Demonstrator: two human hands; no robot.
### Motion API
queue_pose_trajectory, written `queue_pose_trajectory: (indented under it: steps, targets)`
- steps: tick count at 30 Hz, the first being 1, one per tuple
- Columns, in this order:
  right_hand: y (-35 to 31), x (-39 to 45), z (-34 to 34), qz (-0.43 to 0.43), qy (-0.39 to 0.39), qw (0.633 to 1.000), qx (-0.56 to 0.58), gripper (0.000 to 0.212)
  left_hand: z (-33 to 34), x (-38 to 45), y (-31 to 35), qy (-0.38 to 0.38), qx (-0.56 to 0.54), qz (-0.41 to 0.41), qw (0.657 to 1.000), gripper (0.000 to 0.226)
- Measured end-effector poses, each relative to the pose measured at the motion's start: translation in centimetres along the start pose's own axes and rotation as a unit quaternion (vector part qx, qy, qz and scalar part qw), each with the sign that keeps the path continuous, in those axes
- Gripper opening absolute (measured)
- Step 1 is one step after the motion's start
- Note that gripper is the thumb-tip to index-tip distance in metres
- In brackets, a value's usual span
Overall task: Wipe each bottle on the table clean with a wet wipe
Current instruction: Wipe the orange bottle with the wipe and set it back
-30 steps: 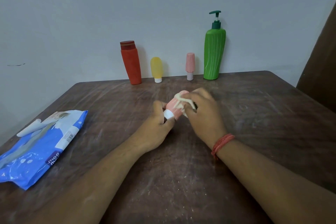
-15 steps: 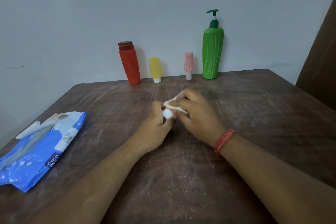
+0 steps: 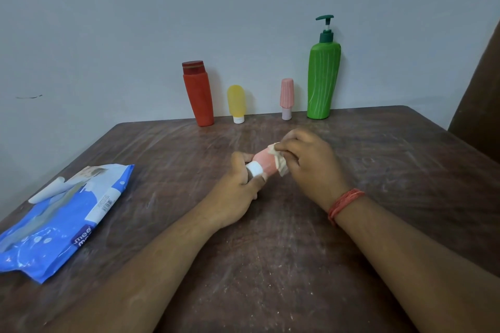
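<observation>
My left hand (image 3: 238, 192) grips the salmon-pink bottle (image 3: 263, 161) by its white cap above the bench (image 3: 378, 170), right hand (image 3: 308, 162) rubbing the wet wipe (image 3: 278, 159) over it — four bottles at the wall may remain.

wall (image 3: 135, 21) – plain pale grey-blue, one dark scuff | table (image 3: 405, 170) – dark brown wood, scratched, far edge against wall

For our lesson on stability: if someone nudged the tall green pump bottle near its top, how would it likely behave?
The green pump bottle is tall on a narrow base, so it would probably tip rather than slide. It stands close to the wall, which might catch a backward fall. Its weight cannot be judged, since the plastic hides its fill.
</observation>
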State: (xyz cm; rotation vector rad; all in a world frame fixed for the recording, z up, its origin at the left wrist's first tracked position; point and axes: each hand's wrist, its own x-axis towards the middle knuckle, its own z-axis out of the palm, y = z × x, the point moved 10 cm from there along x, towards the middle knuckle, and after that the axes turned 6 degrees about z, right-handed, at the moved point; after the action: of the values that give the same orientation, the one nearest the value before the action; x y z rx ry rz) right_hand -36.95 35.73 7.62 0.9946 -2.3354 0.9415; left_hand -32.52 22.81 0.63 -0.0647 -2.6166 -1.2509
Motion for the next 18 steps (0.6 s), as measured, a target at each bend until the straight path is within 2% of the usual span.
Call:
queue_pose_trajectory:
  steps: [3,6,9,11,15,18]
  targets:
    - [0.3,-0.3,-0.1,0.013,0.004,1.000,0.019,0.019,-0.1,0.0,0.0,-0.001,0.002,-0.002,1.000,0.027]
    - [-2.2,-1.3,0.8,-0.044,-0.017,0.998,0.034,0.020,-0.3,-0.1,0.0,0.003,-0.016,-0.003,1.000,0.027]
    - [-3.2,-1.4,1.4,-0.086,-0.038,0.996,0.000,0.021,-0.3,0.0,0.2,-0.003,-0.016,-0.002,1.000,0.026]
    - [-1.8,-0.7,0.9,-0.058,-0.021,0.998,-0.015,0.021,0.0,0.1,0.1,-0.016,-0.002,-0.002,1.000,0.026]
    - [2.6,0.2,0.1,0.064,0.005,0.997,-0.030,0.022,0.3,0.1,0.0,-0.047,0.044,-0.006,0.998,0.028]
    - [2.7,-0.2,0.2,0.083,0.010,0.996,-0.022,0.025,0.4,0.0,0.1,-0.044,0.052,-0.004,0.998,0.029]
